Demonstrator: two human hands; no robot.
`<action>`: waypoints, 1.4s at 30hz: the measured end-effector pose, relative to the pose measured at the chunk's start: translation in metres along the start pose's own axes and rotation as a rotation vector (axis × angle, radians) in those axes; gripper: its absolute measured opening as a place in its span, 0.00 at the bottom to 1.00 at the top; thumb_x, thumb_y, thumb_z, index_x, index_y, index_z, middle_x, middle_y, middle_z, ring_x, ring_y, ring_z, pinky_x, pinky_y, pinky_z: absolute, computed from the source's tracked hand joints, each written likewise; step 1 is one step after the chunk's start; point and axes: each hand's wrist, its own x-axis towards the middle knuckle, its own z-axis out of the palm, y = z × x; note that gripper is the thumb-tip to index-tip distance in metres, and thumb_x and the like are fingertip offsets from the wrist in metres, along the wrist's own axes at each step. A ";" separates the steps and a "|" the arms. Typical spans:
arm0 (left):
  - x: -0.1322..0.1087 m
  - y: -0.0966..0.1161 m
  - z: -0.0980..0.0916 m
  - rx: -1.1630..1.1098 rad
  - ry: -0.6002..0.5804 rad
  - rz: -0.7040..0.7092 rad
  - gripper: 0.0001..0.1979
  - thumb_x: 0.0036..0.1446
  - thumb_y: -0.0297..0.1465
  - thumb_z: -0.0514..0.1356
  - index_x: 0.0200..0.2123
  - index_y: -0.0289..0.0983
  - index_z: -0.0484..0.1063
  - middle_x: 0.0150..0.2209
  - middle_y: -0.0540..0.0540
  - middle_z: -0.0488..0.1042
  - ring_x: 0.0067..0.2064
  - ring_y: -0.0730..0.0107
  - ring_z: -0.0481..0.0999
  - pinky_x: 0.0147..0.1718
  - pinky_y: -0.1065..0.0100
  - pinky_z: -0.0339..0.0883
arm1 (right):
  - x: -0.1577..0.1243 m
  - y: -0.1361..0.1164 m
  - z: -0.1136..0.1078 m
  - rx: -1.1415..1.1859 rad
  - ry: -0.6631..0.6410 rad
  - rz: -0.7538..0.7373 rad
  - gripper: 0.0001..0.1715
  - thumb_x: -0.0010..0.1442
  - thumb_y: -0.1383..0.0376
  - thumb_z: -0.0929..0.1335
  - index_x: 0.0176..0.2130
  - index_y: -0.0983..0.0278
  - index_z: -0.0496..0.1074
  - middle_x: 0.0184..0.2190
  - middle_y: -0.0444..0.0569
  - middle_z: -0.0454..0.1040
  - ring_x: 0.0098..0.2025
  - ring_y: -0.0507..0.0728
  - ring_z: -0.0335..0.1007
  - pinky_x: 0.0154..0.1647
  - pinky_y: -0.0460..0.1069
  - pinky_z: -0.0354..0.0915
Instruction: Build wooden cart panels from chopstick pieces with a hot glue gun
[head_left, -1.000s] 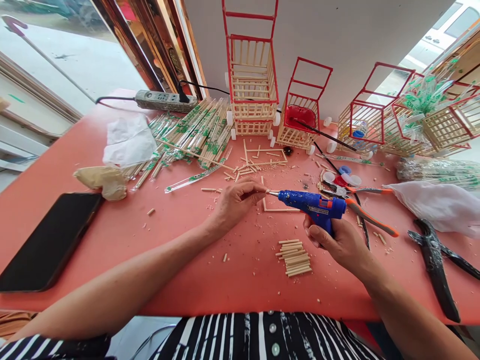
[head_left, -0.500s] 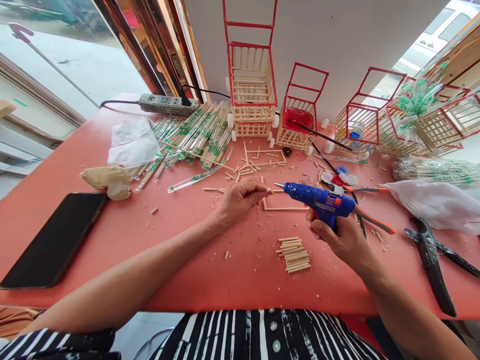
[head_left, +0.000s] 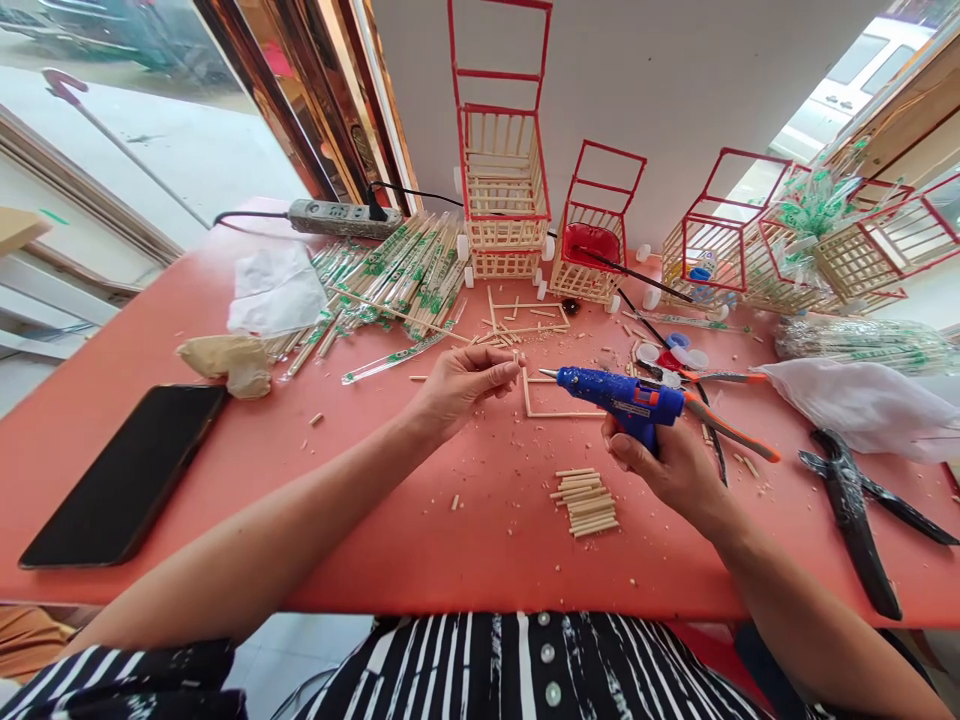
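Note:
My right hand point(head_left: 667, 465) grips a blue glue gun point(head_left: 622, 395) by its handle, its nozzle pointing left. Left of the nozzle, my left hand point(head_left: 472, 385) pinches a small wooden stick piece point(head_left: 516, 358) between thumb and fingertips. A short gap separates the nozzle from that piece. Just beyond the hands, a frame of thin wooden sticks point(head_left: 566, 414) lies on the red table point(head_left: 315, 530), partly covered by the glue gun. Below the glue gun rests a stack of short cut sticks point(head_left: 589, 503).
Small wooden carts with red rims point(head_left: 502, 180) stand along the wall. Wrapped chopsticks point(head_left: 409, 275) are heaped at the back left, near a power strip point(head_left: 341, 217). A black phone point(head_left: 124, 475) lies left; black-handled pliers point(head_left: 851, 520) and a white bag point(head_left: 832, 400) lie right.
My left hand has turned slightly, so the small stick now points up from the fingertips. The glue gun has shifted a little left along with my right hand. The whole view has tilted slightly.

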 end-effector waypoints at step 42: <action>0.018 0.023 0.044 -0.319 0.053 -0.277 0.15 0.61 0.22 0.74 0.25 0.32 0.75 0.23 0.52 0.73 0.24 0.80 0.75 0.23 0.79 0.67 | -0.001 0.016 -0.002 -0.341 0.241 -0.315 0.21 0.74 0.46 0.67 0.37 0.58 0.69 0.33 0.50 0.76 0.34 0.59 0.71 0.37 0.52 0.64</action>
